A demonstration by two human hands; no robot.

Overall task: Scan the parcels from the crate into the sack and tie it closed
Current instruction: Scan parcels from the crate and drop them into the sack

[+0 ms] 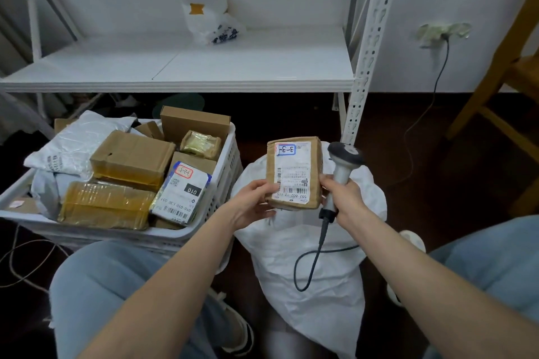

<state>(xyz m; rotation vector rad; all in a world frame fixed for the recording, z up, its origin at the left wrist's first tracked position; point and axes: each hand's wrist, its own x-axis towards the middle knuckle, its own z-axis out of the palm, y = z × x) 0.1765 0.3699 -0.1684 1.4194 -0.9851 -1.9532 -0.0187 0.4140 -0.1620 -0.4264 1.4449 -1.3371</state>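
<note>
Cardboard parcel (293, 173) marked "3-3" pinched in left hand (253, 202); right hand (345, 197) grips scanner (344, 154), over white sack (306, 265)

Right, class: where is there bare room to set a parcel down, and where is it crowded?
The white shelf is bare left, right and in front of the plastic bag. The crate is crammed; the held parcel and scanner hang over the sack.

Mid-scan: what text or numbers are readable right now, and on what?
"3-3-": handwritten sticker on the held box.
"502 602 12 415": by that box's barcode.
"010": black patch on the white mailer in the crate.
"010 010 130 551": that mailer's label edge.
Too blurred: mailer's red-framed sticker, fine print, grey mailer, shelf bag.
</note>
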